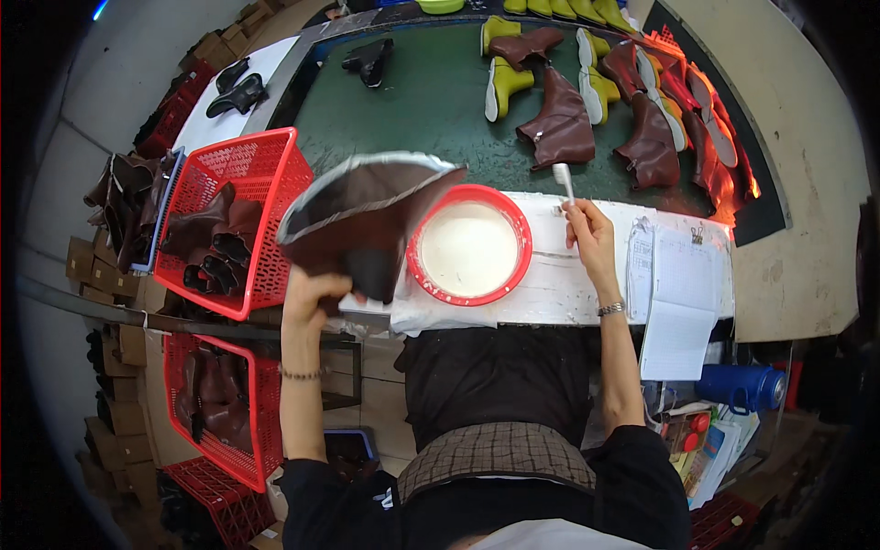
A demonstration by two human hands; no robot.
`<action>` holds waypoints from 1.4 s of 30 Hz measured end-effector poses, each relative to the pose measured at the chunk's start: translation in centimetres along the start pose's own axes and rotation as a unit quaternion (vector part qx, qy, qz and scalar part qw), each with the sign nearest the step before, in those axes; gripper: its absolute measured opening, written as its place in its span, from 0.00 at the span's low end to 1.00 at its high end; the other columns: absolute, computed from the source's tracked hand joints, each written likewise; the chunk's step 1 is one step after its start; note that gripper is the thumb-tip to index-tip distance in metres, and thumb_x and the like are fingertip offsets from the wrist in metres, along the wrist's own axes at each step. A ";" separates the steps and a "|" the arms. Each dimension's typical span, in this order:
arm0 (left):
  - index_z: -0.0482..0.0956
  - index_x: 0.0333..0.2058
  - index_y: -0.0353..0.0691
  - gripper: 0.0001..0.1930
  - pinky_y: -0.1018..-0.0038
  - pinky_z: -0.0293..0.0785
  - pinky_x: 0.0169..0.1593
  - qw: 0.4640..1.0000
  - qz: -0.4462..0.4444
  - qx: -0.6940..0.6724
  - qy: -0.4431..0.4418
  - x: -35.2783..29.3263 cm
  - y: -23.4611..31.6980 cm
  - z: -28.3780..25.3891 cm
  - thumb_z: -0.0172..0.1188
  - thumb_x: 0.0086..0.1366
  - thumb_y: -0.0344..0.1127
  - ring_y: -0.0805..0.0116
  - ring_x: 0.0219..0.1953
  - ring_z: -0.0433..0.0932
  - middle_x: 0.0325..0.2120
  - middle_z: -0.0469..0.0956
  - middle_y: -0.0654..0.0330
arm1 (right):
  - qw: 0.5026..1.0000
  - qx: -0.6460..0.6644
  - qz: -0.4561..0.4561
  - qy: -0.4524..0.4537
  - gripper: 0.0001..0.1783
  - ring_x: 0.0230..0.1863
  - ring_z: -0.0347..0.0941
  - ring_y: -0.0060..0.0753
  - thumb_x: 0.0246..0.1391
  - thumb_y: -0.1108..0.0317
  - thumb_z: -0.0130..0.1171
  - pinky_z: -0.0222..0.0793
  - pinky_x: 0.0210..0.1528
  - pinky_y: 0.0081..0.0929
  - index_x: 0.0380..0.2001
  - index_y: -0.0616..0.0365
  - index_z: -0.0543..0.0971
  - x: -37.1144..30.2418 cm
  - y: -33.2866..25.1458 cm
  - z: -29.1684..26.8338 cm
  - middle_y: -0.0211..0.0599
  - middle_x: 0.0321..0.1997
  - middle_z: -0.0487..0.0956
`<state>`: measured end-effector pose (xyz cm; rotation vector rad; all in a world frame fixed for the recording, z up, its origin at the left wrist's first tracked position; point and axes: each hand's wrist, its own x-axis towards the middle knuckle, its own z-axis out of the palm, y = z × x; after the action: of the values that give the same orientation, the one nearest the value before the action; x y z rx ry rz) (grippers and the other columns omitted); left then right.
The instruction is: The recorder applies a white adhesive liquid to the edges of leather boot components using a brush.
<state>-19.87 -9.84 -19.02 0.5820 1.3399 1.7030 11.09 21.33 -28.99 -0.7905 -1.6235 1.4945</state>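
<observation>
My left hand (313, 298) is closed on the lower part of a brown leather boot upper (367, 215). The upper is tilted, with its wide pale-lined edge facing away from me, and it is somewhat blurred. Between my hands, a red bowl (525, 246) holds a creamy white liquid (467, 249). To the right of the bowl, my right hand (591, 240) pinches the handle of a small brush (562, 174), its white bristle head pointing up and away. The bowl rests on a white, stained work board (568, 298).
Brown boot uppers (559, 119) and yellow-green boot forms (507, 87) line the green table (412, 110). An orange-red glow lights the far right. Red baskets (282, 192) of uppers stand at left. A notebook (678, 293) lies at right, above a blue flask (738, 387).
</observation>
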 end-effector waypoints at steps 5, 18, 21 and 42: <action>0.75 0.55 0.31 0.33 0.67 0.84 0.45 0.957 0.158 0.239 0.036 14.0 -0.1 2.5 0.66 0.44 0.21 0.60 0.47 0.83 0.47 0.83 0.52 | 0.988 -0.072 0.054 0.128 0.10 0.21 0.62 0.12 0.70 0.64 0.55 0.58 0.22 0.17 0.37 0.59 0.80 0.9 5.8 -0.6 0.21 0.23 0.71; 0.84 0.40 0.42 0.15 0.61 0.73 0.57 0.737 0.499 0.428 0.160 9.4 -2.5 2.7 0.67 0.52 0.23 0.54 0.51 0.80 0.44 0.84 0.55 | 0.996 -0.041 0.027 0.069 0.14 0.18 0.55 0.08 0.74 0.61 0.51 0.49 0.16 0.12 0.46 0.60 0.79 -0.1 5.0 -0.4 0.19 0.24 0.65; 0.84 0.33 0.42 0.08 0.64 0.74 0.50 0.611 0.452 0.498 0.418 -3.1 0.3 -5.7 0.63 0.54 0.24 0.60 0.44 0.80 0.38 0.84 0.60 | 0.997 -0.055 0.012 0.057 0.15 0.18 0.55 0.08 0.74 0.61 0.51 0.48 0.16 0.12 0.49 0.61 0.79 -0.1 5.0 -0.2 0.19 0.24 0.65; 0.88 0.45 0.39 0.12 0.68 0.80 0.49 0.489 0.121 0.479 0.719 -37.4 5.0 -25.6 0.61 0.64 0.28 0.66 0.41 0.84 0.40 0.87 0.58 | 0.995 -0.055 0.036 0.076 0.12 0.21 0.60 0.08 0.72 0.64 0.55 0.54 0.21 0.11 0.48 0.59 0.82 -0.3 4.5 0.9 0.19 0.26 0.72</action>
<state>-22.48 -55.34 -16.78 -0.4379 3.6671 1.2450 10.23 21.15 -33.50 -1.0079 -1.5872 1.3681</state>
